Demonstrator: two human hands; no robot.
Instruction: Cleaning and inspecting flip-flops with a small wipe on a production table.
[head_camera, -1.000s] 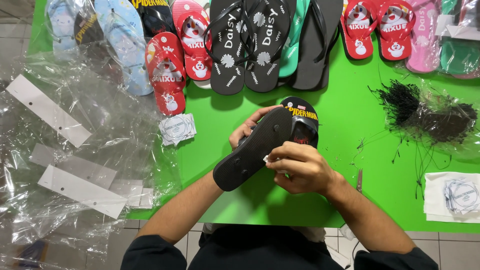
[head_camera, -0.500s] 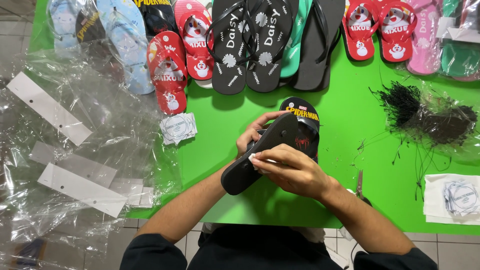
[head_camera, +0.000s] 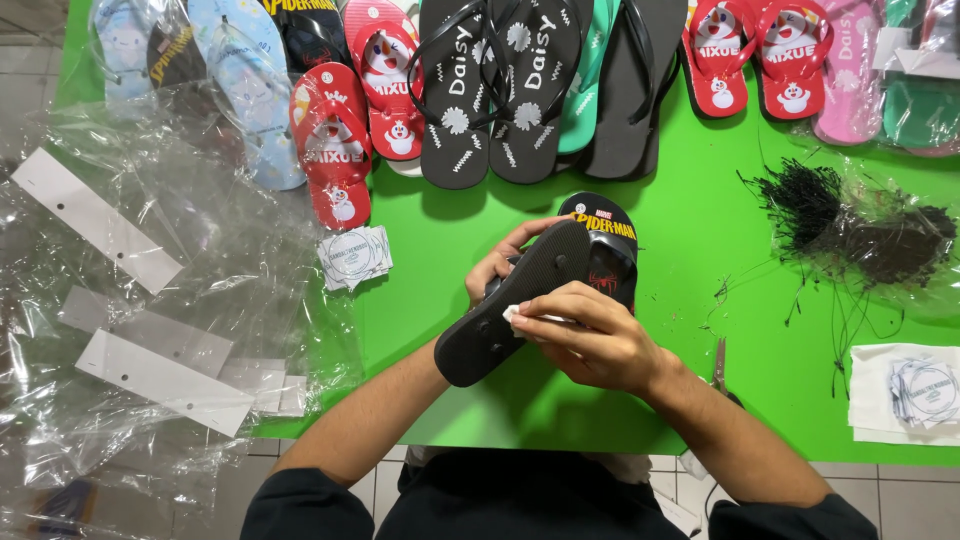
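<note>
Black rubber sandal (head_camera: 515, 315), sole up at the frame's centre over the green table (head_camera: 700, 300); left hand (head_camera: 497, 265) grips its far edge; right hand (head_camera: 590, 335) pinches a small white tag (head_camera: 512, 314) against the sole, apparently mid-tagging; pressing it flat needs a steady hold.
</note>
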